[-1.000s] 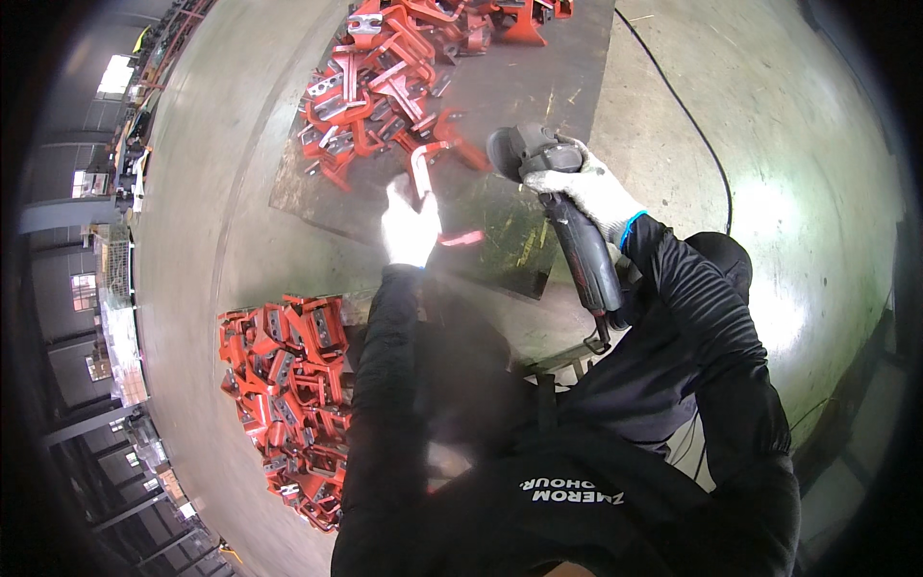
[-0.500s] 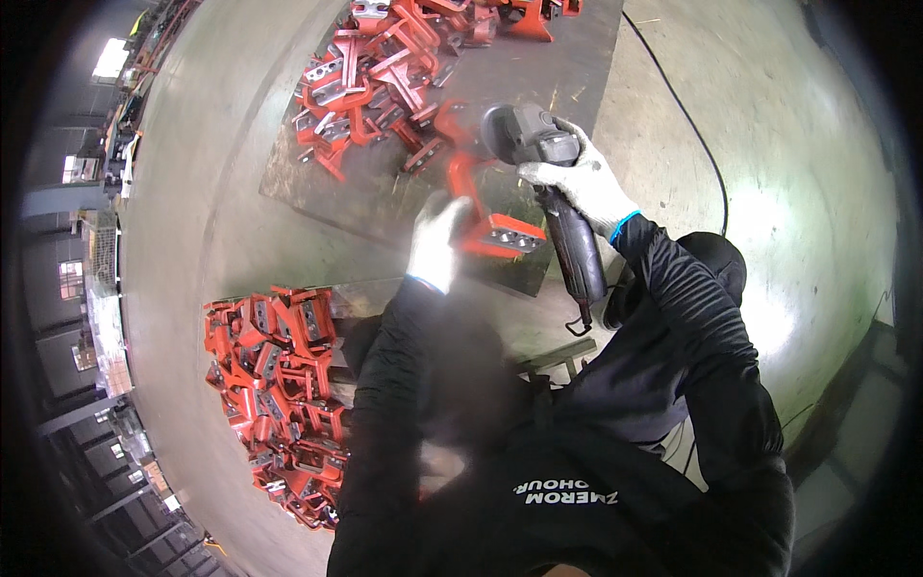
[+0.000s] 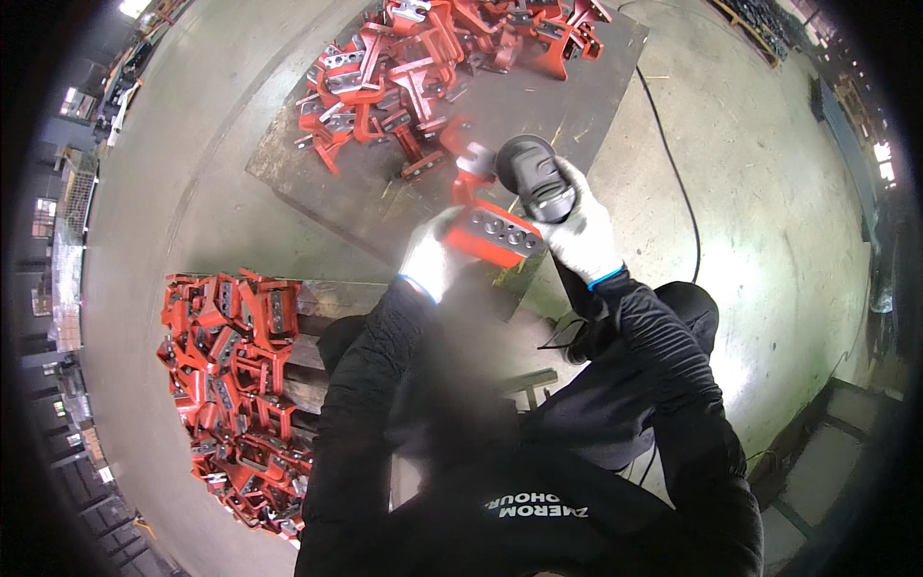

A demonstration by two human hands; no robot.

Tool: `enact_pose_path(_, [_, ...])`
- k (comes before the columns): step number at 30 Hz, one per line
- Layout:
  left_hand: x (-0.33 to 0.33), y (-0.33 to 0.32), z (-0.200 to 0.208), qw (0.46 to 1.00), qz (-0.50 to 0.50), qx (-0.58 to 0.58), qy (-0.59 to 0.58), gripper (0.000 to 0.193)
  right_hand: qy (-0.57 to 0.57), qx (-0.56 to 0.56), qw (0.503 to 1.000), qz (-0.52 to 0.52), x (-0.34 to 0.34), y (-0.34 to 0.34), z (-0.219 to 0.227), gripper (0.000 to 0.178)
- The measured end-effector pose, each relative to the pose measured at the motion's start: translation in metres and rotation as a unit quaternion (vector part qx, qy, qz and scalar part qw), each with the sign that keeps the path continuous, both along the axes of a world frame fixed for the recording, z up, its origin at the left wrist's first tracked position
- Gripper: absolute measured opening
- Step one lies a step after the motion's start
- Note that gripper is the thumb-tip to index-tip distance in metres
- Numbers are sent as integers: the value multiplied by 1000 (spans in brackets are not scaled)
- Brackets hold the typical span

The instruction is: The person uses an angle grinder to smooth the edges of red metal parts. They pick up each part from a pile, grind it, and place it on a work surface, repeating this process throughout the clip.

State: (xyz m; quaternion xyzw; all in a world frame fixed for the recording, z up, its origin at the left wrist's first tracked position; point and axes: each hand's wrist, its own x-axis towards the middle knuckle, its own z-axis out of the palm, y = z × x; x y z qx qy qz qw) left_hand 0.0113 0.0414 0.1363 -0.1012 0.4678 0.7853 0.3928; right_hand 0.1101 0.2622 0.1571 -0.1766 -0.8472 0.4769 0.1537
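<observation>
Probably heavy, stiff red bracket [image 3: 484,244]; I'd grip its nine-o'clock end, where left hand [image 3: 431,255] clamps; right hand [image 3: 588,236] clasps angle grinder [image 3: 540,183]

Left grip [image 3: 432,254] on red bracket [image 3: 492,237], right grip [image 3: 588,234] around dark angle grinder [image 3: 542,185]

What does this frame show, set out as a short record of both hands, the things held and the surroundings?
Left hand: gloved, holding a red bracket
Right hand: gloved, gripping a grinder
Bracket face: grey, with a row of holes
Grinder-bracket contact: cannot tell
Beyond hands: heap of red parts on a dark board
Lower left: second red pile
</observation>
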Motion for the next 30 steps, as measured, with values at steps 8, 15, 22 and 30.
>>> enact_pose_path(8, [13, 11, 0, 997, -38, 18, -64, 38, 49, 246, 966, 65, 2, -6, -11, 82])
enact_pose_path(15, [9, 10, -8, 994, 1, 37, -106, 36, -54, 191, 976, 89, 4, -11, 4, 87])
enact_pose_path(22, [9, 5, -6, 996, 9, 47, -71, 36, -48, 214, 973, 76, 3, -13, 2, 90])
enact_pose_path(30, [1, -4, -17, 981, -39, 184, -55, 37, -64, 224, 970, 70, 6, -13, 4, 90])
